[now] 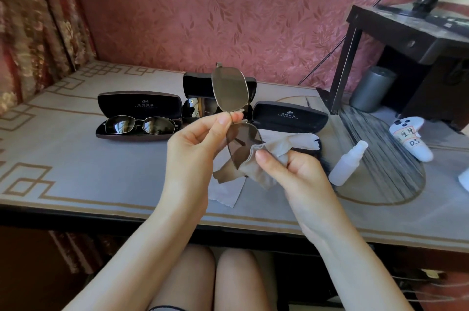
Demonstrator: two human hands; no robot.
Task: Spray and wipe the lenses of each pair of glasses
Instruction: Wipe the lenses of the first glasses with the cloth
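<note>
- Head view: the left hand (193, 148) holds a pair of tinted metal-framed glasses (229, 89) in the air above the desk (76, 171). Its fingers (236, 116) and thumb pinch the frame at the bridge.
- The glasses are turned on end, with one lens straight above the other.
- The right hand (299, 173), just right of the glasses, grips a beige cloth (253, 171). Its fingers are curled round the cloth and its thumb presses it against the lower lens.
- A white cloth (225, 194) lies flat on the desk below the glasses.
- A white spray bottle (347, 162) lies on its side on the desk, right of the glasses and beyond the right hand. Neither hand touches it.
- Left of the glasses an open dark case (139, 105) holds a second pair of dark glasses (139, 125), folded.
- Behind the glasses stands another open case (195, 84), its contents mostly hidden.
- Just right of the glasses a third open case (289, 117) rests on the desk, with more white cloth at its front edge.
- Further right of the glasses are a white controller (411, 138), a grey cylinder (371, 89) and a black stand (406, 29).
- Far left of the glasses hangs a flowered curtain (33, 18).
</note>
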